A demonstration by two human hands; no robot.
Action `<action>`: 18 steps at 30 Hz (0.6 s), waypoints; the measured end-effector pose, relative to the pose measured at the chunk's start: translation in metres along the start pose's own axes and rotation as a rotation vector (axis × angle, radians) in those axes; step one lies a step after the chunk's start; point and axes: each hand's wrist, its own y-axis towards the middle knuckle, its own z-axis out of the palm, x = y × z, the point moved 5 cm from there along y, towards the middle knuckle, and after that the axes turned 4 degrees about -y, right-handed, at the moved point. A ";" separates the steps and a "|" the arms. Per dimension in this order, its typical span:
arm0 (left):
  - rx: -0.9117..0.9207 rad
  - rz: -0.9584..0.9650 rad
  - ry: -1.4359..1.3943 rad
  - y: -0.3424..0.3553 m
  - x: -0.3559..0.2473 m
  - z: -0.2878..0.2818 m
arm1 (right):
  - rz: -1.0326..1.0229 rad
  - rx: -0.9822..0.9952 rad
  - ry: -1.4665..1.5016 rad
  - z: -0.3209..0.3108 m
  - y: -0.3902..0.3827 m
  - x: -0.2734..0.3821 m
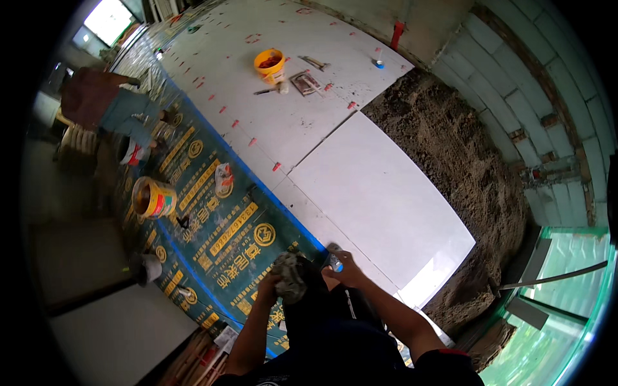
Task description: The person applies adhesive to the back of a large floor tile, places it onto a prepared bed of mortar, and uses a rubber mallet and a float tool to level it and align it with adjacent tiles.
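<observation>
The left hand [266, 287] is clasping a crumpled, mottled grey-green cloth-like bundle [291, 276] above the dark green floor covering with yellow print [225, 241], so its grip appears to be closed on it. The right hand [349, 273] is curling around a small blue-and-grey object [335, 260], its kind too unclear to tell, and that grip is seemingly clamped on it. The object is showing over the blue tape edge [293, 220] beside the narrow pale border strip [331, 239], while the large glossy white rectangular tile [386, 199] is lying ahead and to the right, its far long side bordering the rough dark brown sand bed [463, 161]. Handling this well is probably calling for a firm but light hold, keeping the bundle gathered so that no grit is dropping onto the glossy face, and keeping both hands' weight off the tile's sand-side edge, where pressing could be tilting it.
</observation>
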 end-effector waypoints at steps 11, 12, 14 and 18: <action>0.516 -0.219 0.737 0.158 0.001 0.136 | 0.575 -0.222 0.248 -0.001 0.078 -0.065; 0.431 -0.105 1.146 0.164 -0.008 0.127 | 0.635 -0.255 0.213 -0.007 0.075 -0.083; 0.526 0.172 1.690 0.152 -0.032 0.112 | 0.730 -0.279 0.132 -0.018 0.069 -0.121; 0.375 -0.409 2.217 0.133 -0.080 0.042 | 1.098 -0.433 0.033 -0.028 0.052 -0.188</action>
